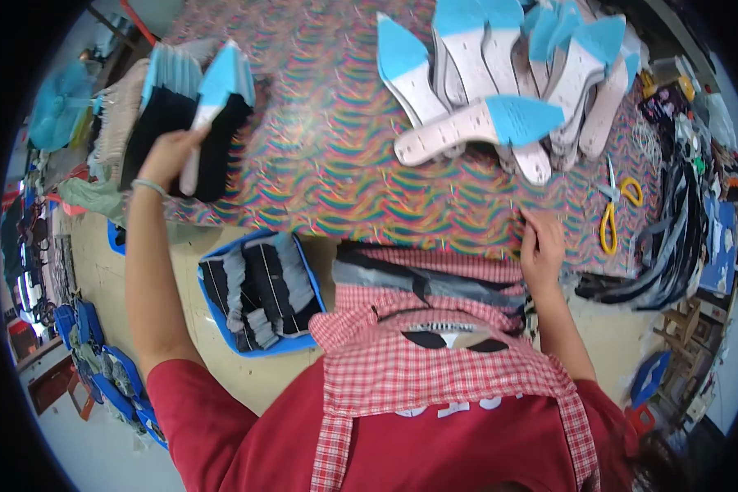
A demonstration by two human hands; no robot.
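My left hand (170,156) is closed on the narrow pale end of a shoe insole board (221,75) with a light blue toe. The board lies over a stack of black fabric pieces (215,176) at the table's left. Beside it stands a row of more blue-tipped boards (172,70) with black pieces against them. My right hand (544,250) rests at the table's front edge, holding nothing, its forefinger stretched out and the others loosely bent. Beyond it are piled several pale boards with blue toes (461,61). One insole board (447,135) lies crosswise on this pile's near side.
Yellow-handled scissors (609,230) lie open right of my right hand. Black and grey strips (681,234) hang over the table's right corner. A blue crate (258,351) of black and grey pieces stands on the floor below the patterned tabletop (320,164). Blue bins line the lower left.
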